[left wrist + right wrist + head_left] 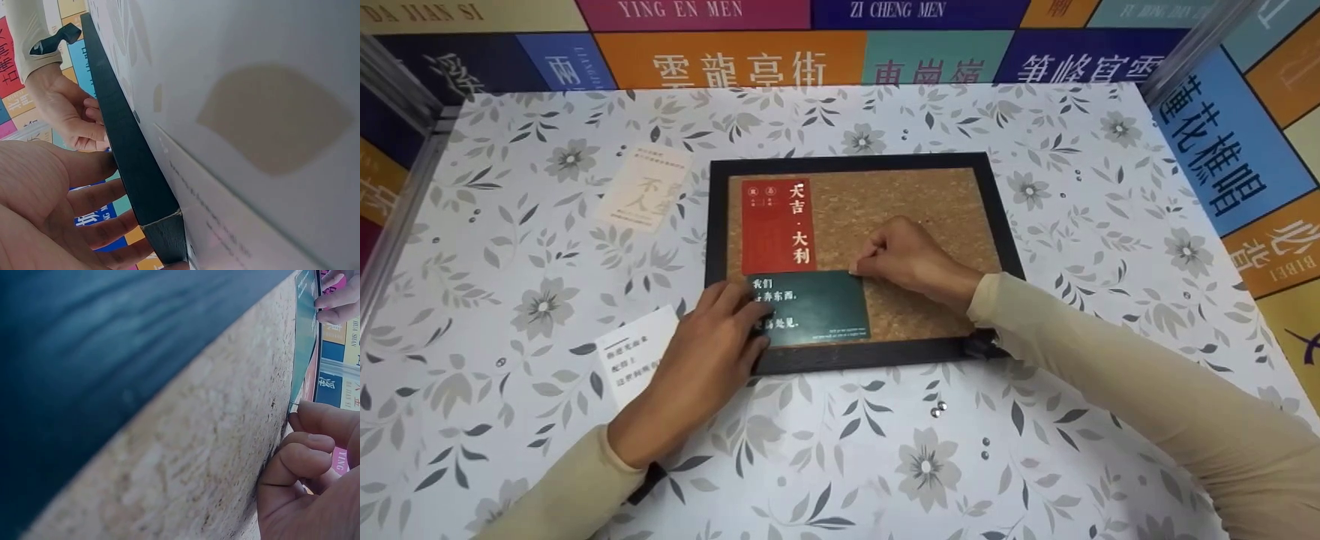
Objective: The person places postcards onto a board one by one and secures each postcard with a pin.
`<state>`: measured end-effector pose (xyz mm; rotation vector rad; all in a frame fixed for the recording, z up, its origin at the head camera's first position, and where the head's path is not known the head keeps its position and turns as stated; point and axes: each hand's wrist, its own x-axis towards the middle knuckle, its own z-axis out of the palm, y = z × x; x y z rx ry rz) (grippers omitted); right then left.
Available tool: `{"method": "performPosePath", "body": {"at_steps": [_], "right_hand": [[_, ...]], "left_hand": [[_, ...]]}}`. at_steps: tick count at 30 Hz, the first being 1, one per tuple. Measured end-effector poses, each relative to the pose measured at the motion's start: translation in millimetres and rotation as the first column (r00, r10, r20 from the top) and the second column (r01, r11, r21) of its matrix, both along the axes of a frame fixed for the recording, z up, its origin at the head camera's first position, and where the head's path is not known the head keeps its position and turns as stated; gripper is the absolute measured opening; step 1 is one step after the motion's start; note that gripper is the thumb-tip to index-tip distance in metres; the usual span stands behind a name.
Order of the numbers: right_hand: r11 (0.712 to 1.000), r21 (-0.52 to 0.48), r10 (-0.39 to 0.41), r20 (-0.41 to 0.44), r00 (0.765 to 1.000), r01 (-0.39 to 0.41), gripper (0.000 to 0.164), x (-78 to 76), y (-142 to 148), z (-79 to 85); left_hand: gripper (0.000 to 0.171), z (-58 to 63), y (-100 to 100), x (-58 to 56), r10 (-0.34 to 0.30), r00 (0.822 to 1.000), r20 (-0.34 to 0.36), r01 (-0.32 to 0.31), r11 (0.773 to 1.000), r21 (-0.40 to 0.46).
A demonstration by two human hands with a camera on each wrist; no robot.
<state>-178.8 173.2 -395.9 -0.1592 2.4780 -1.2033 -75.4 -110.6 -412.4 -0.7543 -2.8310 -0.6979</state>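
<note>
A black-framed cork board (926, 206) lies on the table. A red card (769, 225) sits at its upper left, with a dark green card (817, 311) directly below. My left hand (709, 352) rests over the frame's left edge, its fingertips on the green card's left part. My right hand (911, 255) is at that card's upper right corner, thumb and index finger (329, 422) pinching a tiny thumbtack (293, 405), mostly hidden by the fingertips. In the left wrist view, the frame's black side (129, 140) stands beside the left fingers.
A cream card (641, 187) lies left of the board. A white card (622, 360) is partly under the left forearm. Small silver tacks (937, 409) lie in front of the board on the floral tablecloth (840, 457). Colourful lettered panels (735, 60) border the table.
</note>
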Motion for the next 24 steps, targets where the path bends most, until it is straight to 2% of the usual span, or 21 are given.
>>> {"method": "performPosePath", "body": {"at_steps": [9,17,24], "right_hand": [[0.999,0.035,0.011,-0.006,1.0,-0.011,0.009,0.6,-0.9,0.1],[0.992,0.108,0.076,-0.108,0.991,-0.065,0.013,3.8,-1.7,1.2],[0.981,0.161,0.142,-0.205,0.968,-0.11,0.014,7.5,-2.2,-2.5]], "left_hand": [[0.034,0.4,0.2,-0.5,0.004,1.0,0.013,-0.004,1.0,-0.002],[0.034,2.1,0.7,0.4,0.004,1.0,0.019,-0.004,1.0,0.003],[0.034,1.5,0.3,0.0,0.003,1.0,0.011,-0.003,1.0,-0.001]]}}
